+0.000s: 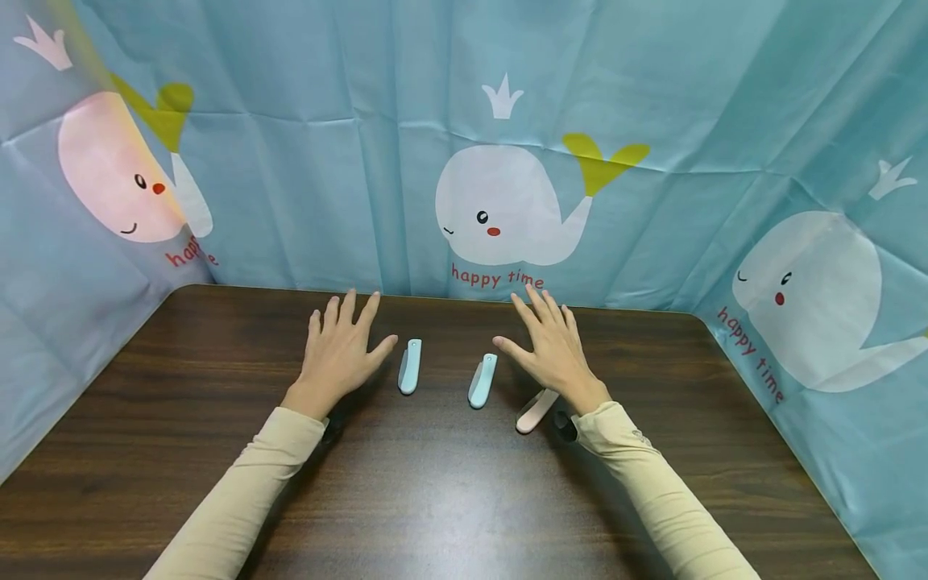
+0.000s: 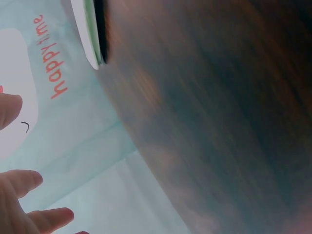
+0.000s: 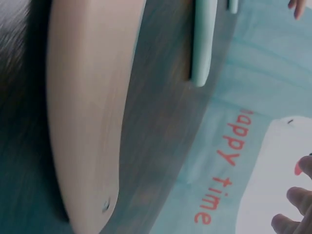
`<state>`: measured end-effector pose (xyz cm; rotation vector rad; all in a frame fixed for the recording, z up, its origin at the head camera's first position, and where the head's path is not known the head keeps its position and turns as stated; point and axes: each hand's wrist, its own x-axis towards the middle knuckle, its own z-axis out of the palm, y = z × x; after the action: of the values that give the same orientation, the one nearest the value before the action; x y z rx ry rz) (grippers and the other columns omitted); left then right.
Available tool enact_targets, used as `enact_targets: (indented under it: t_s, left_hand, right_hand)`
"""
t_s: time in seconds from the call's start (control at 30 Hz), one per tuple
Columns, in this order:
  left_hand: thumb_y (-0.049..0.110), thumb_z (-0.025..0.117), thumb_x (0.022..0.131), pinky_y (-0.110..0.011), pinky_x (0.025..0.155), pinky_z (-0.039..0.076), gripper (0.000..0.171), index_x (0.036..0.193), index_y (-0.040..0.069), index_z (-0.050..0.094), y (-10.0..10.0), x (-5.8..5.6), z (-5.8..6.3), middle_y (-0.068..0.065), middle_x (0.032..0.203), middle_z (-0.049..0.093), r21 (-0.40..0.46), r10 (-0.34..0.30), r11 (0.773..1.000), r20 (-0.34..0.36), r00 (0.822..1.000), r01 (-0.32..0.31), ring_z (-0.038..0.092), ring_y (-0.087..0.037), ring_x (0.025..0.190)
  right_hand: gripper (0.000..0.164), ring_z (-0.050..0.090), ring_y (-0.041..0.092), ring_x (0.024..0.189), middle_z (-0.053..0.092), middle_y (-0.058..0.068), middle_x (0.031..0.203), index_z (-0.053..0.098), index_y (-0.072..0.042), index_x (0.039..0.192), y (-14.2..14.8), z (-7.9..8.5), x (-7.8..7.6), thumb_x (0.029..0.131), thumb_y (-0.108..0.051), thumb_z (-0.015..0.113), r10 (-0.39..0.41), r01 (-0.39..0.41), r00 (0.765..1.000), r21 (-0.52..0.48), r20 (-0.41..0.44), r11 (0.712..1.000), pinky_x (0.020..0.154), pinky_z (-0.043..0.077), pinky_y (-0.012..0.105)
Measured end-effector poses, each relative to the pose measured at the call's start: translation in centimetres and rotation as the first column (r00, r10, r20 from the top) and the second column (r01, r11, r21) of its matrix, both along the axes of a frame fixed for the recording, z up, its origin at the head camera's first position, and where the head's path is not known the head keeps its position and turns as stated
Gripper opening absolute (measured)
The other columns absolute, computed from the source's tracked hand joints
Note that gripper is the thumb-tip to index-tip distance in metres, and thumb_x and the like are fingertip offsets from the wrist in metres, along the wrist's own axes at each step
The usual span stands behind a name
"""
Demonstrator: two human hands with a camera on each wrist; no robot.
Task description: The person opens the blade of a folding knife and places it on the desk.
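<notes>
Left blue folding tool lies on the table at three o'clock from the left hand; middle blue tool at eight and pink tool at seven from the right hand. Both hands' fingers are apart.

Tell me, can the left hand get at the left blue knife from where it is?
Probably yes: the left hand holds nothing, its thumb is near the left blue knife, and nothing shows lying between them on the table.
</notes>
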<state>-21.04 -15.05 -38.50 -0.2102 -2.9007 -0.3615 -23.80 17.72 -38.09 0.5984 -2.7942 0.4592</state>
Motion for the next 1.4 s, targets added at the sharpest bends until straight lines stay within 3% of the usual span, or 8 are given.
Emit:
enact_targets:
  t_s: [0.73, 0.9, 1.1, 1.4]
  left_hand:
    - [0.048, 0.052, 0.1, -0.068, 0.113, 0.021, 0.071, 0.156, 0.012, 0.029, 1.0, 1.9, -0.5, -0.027, 0.155, 0.033, 0.073, -0.027, 0.997, 0.041, 0.999, 0.024, 0.031, -0.049, 0.141]
    - [0.044, 0.055, 0.099, -0.066, 0.11, 0.028, 0.067, 0.153, 0.009, 0.036, 1.1, 2.2, -0.8, -0.027, 0.15, 0.04, 0.081, -0.034, 0.996, 0.048, 0.998, 0.03, 0.038, -0.048, 0.137]
    - [0.041, 0.058, 0.099, -0.063, 0.098, 0.042, 0.064, 0.149, 0.006, 0.041, 1.5, 2.5, -0.9, -0.028, 0.14, 0.049, 0.08, -0.052, 0.996, 0.064, 0.997, 0.047, 0.05, -0.048, 0.124]
    - [0.041, 0.058, 0.099, -0.059, 0.093, 0.045, 0.06, 0.145, 0.005, 0.047, 1.8, 2.3, -1.3, -0.025, 0.134, 0.056, 0.081, -0.087, 0.994, 0.151, 0.985, 0.076, 0.055, -0.044, 0.116]
  right_hand:
    - [0.075, 0.023, 0.032, 0.152, 0.031, 0.007, 0.162, 0.036, -0.017, 0.154, -4.5, -0.2, -0.2, 0.094, -0.058, 0.056, 0.101, -0.1, 0.995, -0.015, 0.026, 0.995, 0.12, 0.019, 0.058]
    - [0.074, 0.025, 0.032, 0.151, 0.033, 0.005, 0.162, 0.036, -0.016, 0.154, -5.5, -0.1, -0.2, 0.095, -0.057, 0.056, 0.127, -0.127, 0.99, -0.001, 0.062, 0.992, 0.12, 0.021, 0.056]
    - [0.071, 0.03, 0.032, 0.149, 0.038, 0.007, 0.159, 0.041, -0.014, 0.151, -6.9, -0.4, -0.3, 0.095, -0.054, 0.057, 0.179, -0.179, 0.979, -0.007, 0.094, 0.984, 0.119, 0.024, 0.055]
    - [0.068, 0.034, 0.033, 0.147, 0.043, 0.01, 0.155, 0.045, -0.01, 0.149, -8.3, -1.2, -0.7, 0.097, -0.052, 0.057, 0.243, -0.247, 0.958, 0.012, 0.151, 0.969, 0.118, 0.028, 0.053]
